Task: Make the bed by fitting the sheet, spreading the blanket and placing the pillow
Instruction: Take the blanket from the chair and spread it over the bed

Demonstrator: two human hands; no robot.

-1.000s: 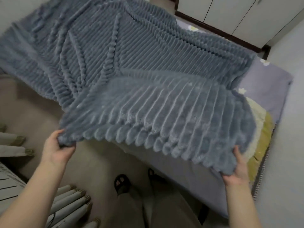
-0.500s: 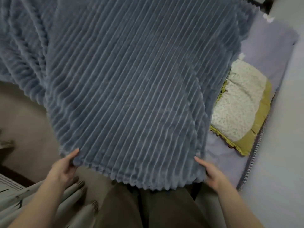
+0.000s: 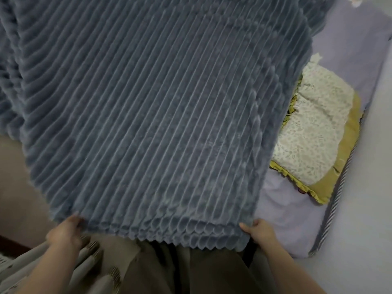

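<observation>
From the head view: the grey ribbed blanket (image 3: 152, 115) is spread over most of the bed, and the left hand (image 3: 63, 232) grips its near left corner. The right hand (image 3: 262, 231) pinches the near right corner. The pillow (image 3: 314, 132) lies uncovered on the lilac sheet (image 3: 290, 217), just right of the blanket's edge.

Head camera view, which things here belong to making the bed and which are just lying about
Part of the job:
- grey ribbed blanket, gripped at its near corners by the left hand and right hand
- lilac sheet on the mattress
- floral pillow

Just lying about:
- curtain at lower left
- floor
</observation>
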